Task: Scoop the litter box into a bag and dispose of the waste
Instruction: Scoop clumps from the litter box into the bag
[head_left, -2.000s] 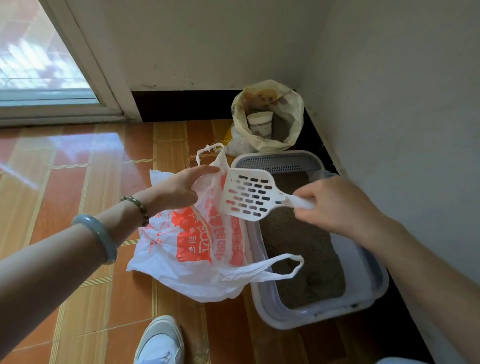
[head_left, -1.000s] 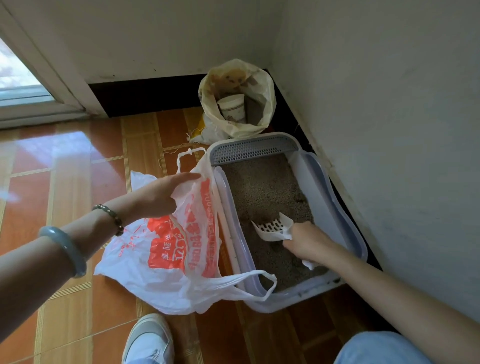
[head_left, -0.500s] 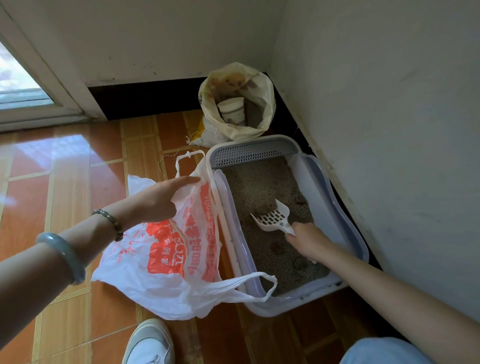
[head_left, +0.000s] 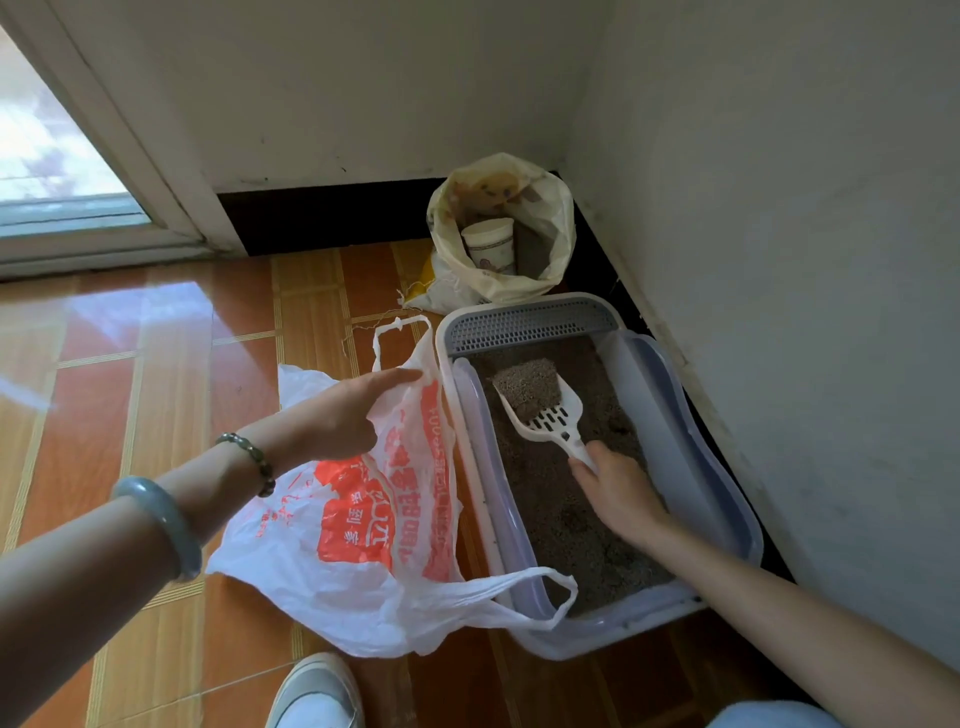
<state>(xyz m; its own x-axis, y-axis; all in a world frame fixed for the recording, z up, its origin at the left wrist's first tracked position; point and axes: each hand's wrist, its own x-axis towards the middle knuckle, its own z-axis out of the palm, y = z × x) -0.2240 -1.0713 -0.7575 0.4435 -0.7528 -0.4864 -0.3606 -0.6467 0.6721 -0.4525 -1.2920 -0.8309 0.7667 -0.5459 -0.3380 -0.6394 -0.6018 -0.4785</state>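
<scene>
**Scoop loaded, bag held beside box**

Right hand (head_left: 618, 488) grips the handle end of the white slotted scoop (head_left: 550, 418). Its blade is raised over the far half of the litter box (head_left: 530, 325), with a grey clump (head_left: 525, 387) on it. Left hand (head_left: 343, 415) pinches the rim of the white-and-orange plastic bag (head_left: 363, 519), which lies on the floor against the box's left wall. Likely handling: clump crumbly, scoop light and stiff, so carry level. Bag thin and floppy; best held at rim or handle loops.
</scene>
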